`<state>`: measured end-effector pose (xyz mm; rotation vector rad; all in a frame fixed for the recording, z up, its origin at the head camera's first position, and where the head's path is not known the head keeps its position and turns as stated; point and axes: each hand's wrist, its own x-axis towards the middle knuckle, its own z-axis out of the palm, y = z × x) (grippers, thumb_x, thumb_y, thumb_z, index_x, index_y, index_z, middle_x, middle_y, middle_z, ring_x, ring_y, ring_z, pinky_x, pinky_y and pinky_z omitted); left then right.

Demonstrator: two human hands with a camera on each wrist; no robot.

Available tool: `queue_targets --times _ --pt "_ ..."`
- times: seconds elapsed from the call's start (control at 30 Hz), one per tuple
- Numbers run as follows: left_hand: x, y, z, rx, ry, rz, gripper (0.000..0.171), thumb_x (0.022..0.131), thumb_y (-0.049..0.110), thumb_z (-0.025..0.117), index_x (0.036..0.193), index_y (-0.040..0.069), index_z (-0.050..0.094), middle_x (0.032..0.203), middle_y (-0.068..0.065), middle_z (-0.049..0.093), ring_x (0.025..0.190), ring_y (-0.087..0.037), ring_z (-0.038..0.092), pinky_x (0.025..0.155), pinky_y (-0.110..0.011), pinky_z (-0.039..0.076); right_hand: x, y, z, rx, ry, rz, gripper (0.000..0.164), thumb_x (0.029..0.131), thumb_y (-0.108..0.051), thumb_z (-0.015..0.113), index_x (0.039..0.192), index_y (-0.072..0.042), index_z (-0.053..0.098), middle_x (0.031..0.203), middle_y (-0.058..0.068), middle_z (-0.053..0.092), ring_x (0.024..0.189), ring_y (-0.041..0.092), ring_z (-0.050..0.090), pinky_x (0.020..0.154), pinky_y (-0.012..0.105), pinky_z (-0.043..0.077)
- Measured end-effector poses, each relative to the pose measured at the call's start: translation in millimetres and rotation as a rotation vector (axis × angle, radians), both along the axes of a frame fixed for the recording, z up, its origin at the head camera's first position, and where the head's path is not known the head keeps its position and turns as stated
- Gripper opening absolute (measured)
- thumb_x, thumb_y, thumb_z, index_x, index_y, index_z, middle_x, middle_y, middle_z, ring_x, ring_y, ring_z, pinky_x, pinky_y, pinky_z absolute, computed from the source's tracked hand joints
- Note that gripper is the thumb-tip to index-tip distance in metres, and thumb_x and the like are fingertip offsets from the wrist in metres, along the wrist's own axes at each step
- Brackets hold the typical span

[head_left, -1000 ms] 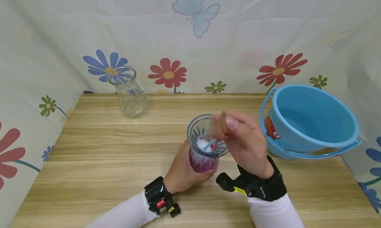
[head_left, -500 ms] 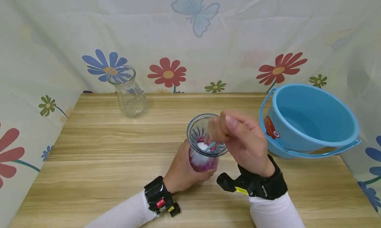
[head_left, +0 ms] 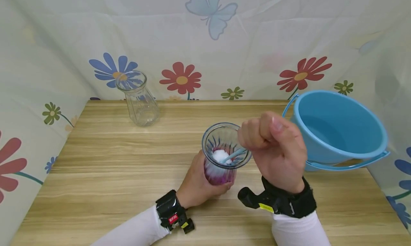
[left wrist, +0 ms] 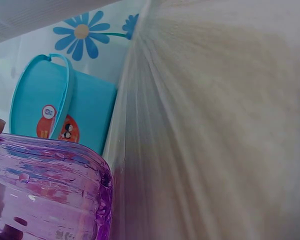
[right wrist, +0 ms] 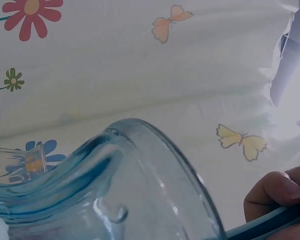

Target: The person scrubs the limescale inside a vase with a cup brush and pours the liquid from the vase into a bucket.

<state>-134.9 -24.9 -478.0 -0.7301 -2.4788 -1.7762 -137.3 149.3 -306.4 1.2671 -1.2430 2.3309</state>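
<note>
A ribbed glass vase (head_left: 221,176), bluish at the flared rim and purple toward the base, tilts in my left hand (head_left: 200,187), whose fingers and thumb wrap its lower body. Its purple base end (left wrist: 50,185) fills the lower left of the left wrist view. Inside the vase is the white head of a bottle brush (head_left: 220,156). My right hand (head_left: 276,149) grips the brush's light blue handle (head_left: 237,153) just outside the right of the rim. In the right wrist view the handle (right wrist: 270,222) slants past the glass rim (right wrist: 155,150), held between curled fingers (right wrist: 277,190).
A clear glass vase (head_left: 142,106) stands at the back left of the wooden table (head_left: 106,160). At the right sits a light blue bucket (head_left: 346,115), its handle hanging down in front, close behind my right hand. A flowered curtain (head_left: 250,53) surrounds the table.
My right hand has shifted to the right and slightly up, so more of the brush handle shows over the rim. My left hand and the vase stay in place.
</note>
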Motion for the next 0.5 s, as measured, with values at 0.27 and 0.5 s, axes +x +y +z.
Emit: queue_targets --times 0.27,0.5 --pt "-0.7 -0.6 -0.3 0.016 -0.027 -0.015 0.102 0.071 0.036 0.095 0.151 0.036 0.032 0.143 0.008 0.049 0.130 -0.015 0.052 0.110 -0.043 0.049 2.7 2.6 4.1 -0.090 -0.002 0.012 0.036 0.103 -0.012 0.025 0.067 -0.008 0.024 0.060 0.001 0.023 0.052 0.015 0.027 0.050 0.028 0.021" --pt "-0.3 -0.3 0.0 0.042 -0.035 -0.024 0.101 0.071 0.034 0.095 0.151 0.037 0.032 0.143 0.008 0.048 0.130 -0.015 0.052 0.111 -0.043 0.048 2.3 2.4 3.5 -0.085 -0.022 0.045 0.036 0.104 -0.011 0.024 0.068 -0.008 0.024 0.060 0.001 0.022 0.051 0.014 0.026 0.049 0.027 0.021"
